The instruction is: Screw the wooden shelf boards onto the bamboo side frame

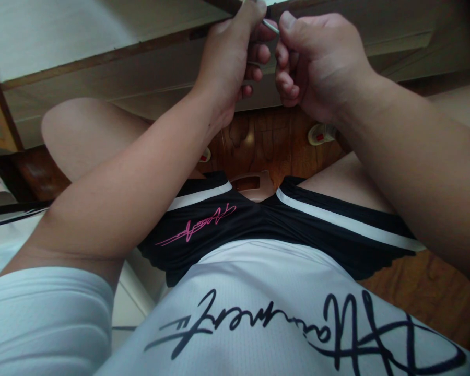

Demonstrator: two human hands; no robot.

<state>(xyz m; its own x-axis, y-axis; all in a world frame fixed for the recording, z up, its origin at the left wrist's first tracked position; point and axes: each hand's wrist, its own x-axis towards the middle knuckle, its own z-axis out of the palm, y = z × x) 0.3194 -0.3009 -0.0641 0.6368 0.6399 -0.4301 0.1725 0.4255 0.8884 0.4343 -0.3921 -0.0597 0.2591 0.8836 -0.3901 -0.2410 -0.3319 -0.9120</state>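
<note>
Near the top edge, a thin pale rod or cord (271, 26) spans the small gap between my two hands. My left hand (229, 57) is closed, its thumb pressed toward the index finger around the left end of this piece. The right end goes in between the thumb and curled forefinger of my right hand (323, 57), which is also closed. Both hands are in front of the edge of a pale wooden board (113, 55). The thin piece's ends are hidden in the fingers, so its exact kind cannot be made out.
Below the hands lies a glossy brown wooden floor (254, 136). A round white piece with a red mark (317, 134) is near my right knee. A light-brown plastic handle or frame (254, 183) shows between my legs. A wooden frame (2, 112) stands at the left.
</note>
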